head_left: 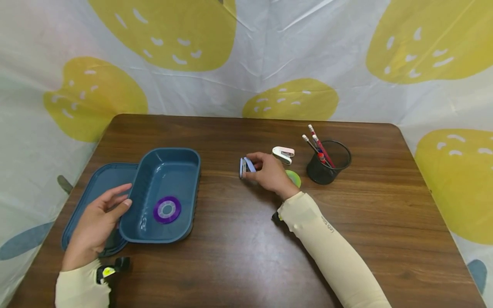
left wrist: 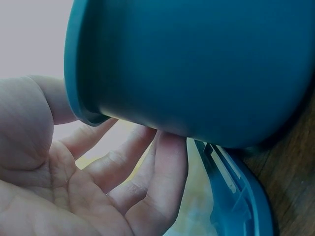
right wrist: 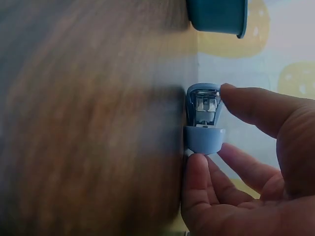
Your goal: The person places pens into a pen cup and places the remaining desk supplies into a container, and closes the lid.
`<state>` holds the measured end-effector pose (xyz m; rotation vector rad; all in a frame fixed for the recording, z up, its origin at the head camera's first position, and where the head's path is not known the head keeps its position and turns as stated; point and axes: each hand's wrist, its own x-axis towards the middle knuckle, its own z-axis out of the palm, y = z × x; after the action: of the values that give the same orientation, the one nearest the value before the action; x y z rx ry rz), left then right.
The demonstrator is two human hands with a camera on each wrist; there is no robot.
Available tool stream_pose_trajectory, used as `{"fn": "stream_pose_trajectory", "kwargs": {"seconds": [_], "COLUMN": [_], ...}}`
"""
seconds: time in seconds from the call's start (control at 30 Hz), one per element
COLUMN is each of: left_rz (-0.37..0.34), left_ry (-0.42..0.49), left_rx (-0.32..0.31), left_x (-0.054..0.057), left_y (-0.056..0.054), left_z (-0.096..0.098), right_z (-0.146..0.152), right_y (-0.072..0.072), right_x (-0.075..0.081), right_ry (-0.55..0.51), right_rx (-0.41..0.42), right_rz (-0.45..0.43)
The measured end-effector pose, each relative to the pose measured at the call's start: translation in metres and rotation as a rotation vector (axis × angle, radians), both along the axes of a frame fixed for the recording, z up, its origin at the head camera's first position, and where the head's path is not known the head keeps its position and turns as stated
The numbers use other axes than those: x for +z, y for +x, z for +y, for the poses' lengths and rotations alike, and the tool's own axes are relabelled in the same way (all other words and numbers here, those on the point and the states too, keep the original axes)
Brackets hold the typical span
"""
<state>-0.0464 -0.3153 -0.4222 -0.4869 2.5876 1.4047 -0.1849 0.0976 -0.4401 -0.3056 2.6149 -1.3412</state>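
Pinching right hand (head_left: 269, 173): slanting in from the lower right, its thumb and fingers are gripping the blue stapler (head_left: 249, 164) from opposite sides.
Blue stapler: lying at the centre of the head view, its two halves are spreading into a V; the right wrist view is showing smooth, rounded pale-blue plastic around shiny metal.
Left hand (head_left: 98, 220): rising from the lower left, it is holding the container (head_left: 165, 179) by its near-left edge, thumb meeting the rim and bent fingers touching the outer wall.
Container: sitting left of centre, this deep, round-cornered box of blue plastic is overlapping a flat, ridged lid (head_left: 111, 173).
Purple tape roll (head_left: 167, 210): lying inside the container, its glossy ring is circling a pale core.
White stapler (head_left: 283, 154): lying beyond the right hand, right of centre.
Green roll (head_left: 294, 177): showing partly behind the right wrist.
Black holder (head_left: 322, 174): standing on the right, it is carrying white-tipped pencils (head_left: 326, 155).
Tabletop (head_left: 231, 256): spreading brown, wood-grained and faintly glossy beneath everything.
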Motion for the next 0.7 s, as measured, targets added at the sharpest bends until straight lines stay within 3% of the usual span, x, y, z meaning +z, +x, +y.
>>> {"fn": "stream_pose_trajectory", "kwargs": {"seconds": [0.5, 0.7], "left_rz": [0.003, -0.001], "left_ry": [0.026, 0.028], "left_rx": [-0.004, 0.007], "left_x": [-0.0031, -0.0033], "left_y": [0.0008, -0.0005], "left_z": [-0.0023, -0.0017], "right_z": [-0.0002, -0.0015], "right_y": [-0.0044, -0.0057], "right_x": [-0.0022, 0.0002], "right_ry": [0.126, 0.118], "right_rx": [0.065, 0.069], "right_rz": [0.037, 0.044]}}
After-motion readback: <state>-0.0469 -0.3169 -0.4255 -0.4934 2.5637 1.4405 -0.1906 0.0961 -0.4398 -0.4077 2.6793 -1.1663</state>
